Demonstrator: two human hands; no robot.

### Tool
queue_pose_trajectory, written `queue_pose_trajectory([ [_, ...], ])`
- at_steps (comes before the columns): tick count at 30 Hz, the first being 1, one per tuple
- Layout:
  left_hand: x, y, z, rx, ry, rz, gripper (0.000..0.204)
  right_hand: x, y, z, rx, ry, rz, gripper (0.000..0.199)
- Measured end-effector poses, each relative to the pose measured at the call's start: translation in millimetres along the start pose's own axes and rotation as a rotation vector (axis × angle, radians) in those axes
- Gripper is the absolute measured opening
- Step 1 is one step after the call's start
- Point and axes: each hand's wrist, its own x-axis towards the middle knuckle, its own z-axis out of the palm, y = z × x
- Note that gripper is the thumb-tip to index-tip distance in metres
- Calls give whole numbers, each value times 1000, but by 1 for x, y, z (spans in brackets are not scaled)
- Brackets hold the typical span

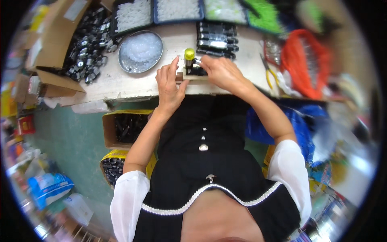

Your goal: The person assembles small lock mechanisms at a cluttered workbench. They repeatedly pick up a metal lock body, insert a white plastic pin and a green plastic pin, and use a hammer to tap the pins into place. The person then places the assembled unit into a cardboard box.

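At the near edge of the bench stands a small wooden block or jig [194, 77], with an upright dark cylinder with a yellow top [189, 59] on it. My left hand [171, 88] is at its left end, fingers apart and stretched, thumb near the front edge. My right hand [223, 73] is closed at its right side, fingers bent beside a short metal piece [196, 61] and over a black part [197, 71]. What those fingers grip is mostly hidden. Just beyond lies a row of several black and silver pieces [217, 36].
A metal dish [141, 52] holds translucent pieces. Trays of white [134, 15] and green parts [264, 18] line the back. A cardboard box [60, 36] spills black and silver parts at left. Yellow-handled pliers [271, 76] lie by a red bag [300, 60] at right.
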Motion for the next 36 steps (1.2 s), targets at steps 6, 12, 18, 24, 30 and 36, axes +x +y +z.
queue_pose_trajectory([
  [6, -1, -9, -20, -110, -51, -118, 69, -37, 2, 9, 33, 221, -168, 15],
  [12, 15, -2, -12, -125, -145, -9, 66, -45, 27, 8, 59, 388, -175, 17],
  [18, 33, 3, 15, -19, -241, 299, 56, -62, 83, -5, -108, 542, 180, 20],
  [24, 71, -1, 14, -129, -176, 397, 42, -79, 148, 12, -278, 590, 263, 22],
  [30, 141, -6, 60, 52, 14, 481, 32, -66, 145, 11, -324, 583, 221, 28],
  [36, 160, -12, 100, 230, 0, 498, 18, -49, 149, -3, -286, 595, 203, 29],
])
